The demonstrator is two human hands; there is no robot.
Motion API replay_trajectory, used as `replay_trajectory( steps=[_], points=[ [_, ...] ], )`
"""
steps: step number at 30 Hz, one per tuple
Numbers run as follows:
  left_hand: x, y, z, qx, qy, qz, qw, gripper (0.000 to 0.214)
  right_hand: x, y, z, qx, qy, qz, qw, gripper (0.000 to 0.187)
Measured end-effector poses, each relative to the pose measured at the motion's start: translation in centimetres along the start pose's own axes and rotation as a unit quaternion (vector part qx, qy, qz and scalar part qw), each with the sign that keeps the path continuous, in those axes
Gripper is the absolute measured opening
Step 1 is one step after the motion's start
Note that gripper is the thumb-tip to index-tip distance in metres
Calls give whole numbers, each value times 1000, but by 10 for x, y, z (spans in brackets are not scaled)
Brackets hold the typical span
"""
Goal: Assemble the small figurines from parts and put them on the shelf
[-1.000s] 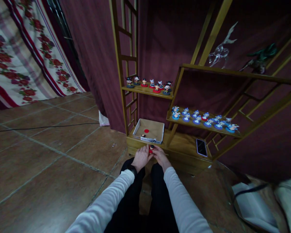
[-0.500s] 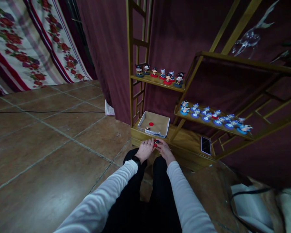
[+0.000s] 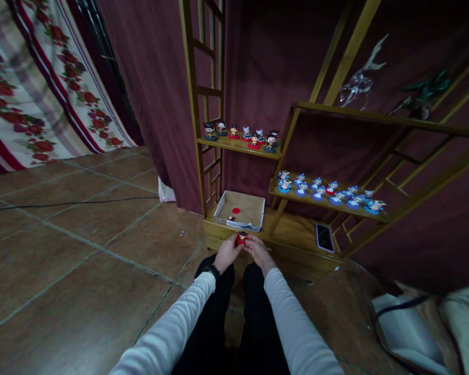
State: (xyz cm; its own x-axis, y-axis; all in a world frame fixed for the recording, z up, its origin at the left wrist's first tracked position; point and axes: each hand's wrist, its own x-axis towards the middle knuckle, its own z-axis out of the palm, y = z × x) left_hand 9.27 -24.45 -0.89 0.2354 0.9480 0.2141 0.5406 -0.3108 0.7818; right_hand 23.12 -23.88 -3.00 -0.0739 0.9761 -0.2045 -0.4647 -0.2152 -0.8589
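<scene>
Between my two hands is a small figurine [image 3: 242, 237] with a dark top and a red base, held upright just in front of the shallow box. My left hand [image 3: 229, 252] grips it from the left, thumb and fingers closed on it. From the right, the fingers of my right hand [image 3: 259, 251] close on the base. Inside the open cardboard box [image 3: 252, 202] lie a red disc [image 3: 236, 211] and a small dark-haired figurine piece [image 3: 230, 218] near the front wall.
Several figurines stand on the upper left shelf [image 3: 222, 140], and several blue ones on the middle shelf [image 3: 312, 197]. A phone [image 3: 324, 237] lies on the bottom board. A clear deer ornament [image 3: 357, 86] stands above. A cable [image 3: 82, 203] crosses the tiled floor at left.
The view has shifted, so the shelf sits lower and further left. The figurine between my hands now stands upright with its front showing; before, my fingers covered more of it.
</scene>
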Motion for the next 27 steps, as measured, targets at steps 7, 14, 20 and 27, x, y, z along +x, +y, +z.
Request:
replay_trajectory(
  steps=[7,14,20,27],
  points=[
    [16,-15,7,-209,-3,-69,975,34,2,3,-1,24,12,-10,1000,36],
    [17,-19,1,-361,-70,-103,924,40,-1,0,2,24,-3,-18,1000,39],
    [16,-18,-6,-399,-107,-149,899,40,-1,0,3,23,-1,-15,1000,37],
    [18,-18,-15,-465,-108,-206,854,23,1,-1,1,33,3,-6,999,35]
  ],
)
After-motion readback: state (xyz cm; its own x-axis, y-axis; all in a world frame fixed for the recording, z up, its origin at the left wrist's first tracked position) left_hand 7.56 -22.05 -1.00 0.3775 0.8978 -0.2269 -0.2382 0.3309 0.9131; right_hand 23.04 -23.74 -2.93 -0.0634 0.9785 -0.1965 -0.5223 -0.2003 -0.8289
